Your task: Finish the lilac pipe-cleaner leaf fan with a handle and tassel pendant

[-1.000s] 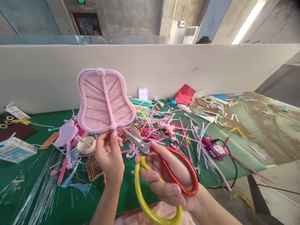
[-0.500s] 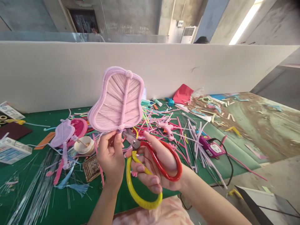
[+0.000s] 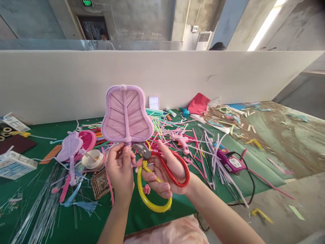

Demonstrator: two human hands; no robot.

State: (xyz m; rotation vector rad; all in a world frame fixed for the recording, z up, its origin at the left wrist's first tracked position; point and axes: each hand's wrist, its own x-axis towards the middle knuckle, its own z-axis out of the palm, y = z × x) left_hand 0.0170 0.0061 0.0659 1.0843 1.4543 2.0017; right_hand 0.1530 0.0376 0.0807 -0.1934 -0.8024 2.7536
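My left hand point(image 3: 121, 171) pinches the bottom stem of a pink fan-shaped piece made of pipe cleaners point(image 3: 126, 114) and holds it upright over the green table point(image 3: 63, 217). My right hand point(image 3: 162, 173) grips scissors point(image 3: 157, 176) with one red and one yellow handle. Their short blades point up and left at the stem, right below the fan. A small pink bit point(image 3: 146, 189) sits inside the yellow handle loop.
A heap of coloured pipe cleaners point(image 3: 177, 135) covers the table's middle. A purple glue gun point(image 3: 230, 162) with a black cord lies at right, a pink glue gun point(image 3: 182, 140) nearer. Other fans point(image 3: 76, 144), a thread spool point(image 3: 92, 158), silver wires point(image 3: 38, 203) and a white partition wall point(image 3: 50, 81) are at left and behind.
The fan has swung from tilted right back to upright and come lower. My right hand has drawn the scissors closer to my left hand, under the fan's stem.
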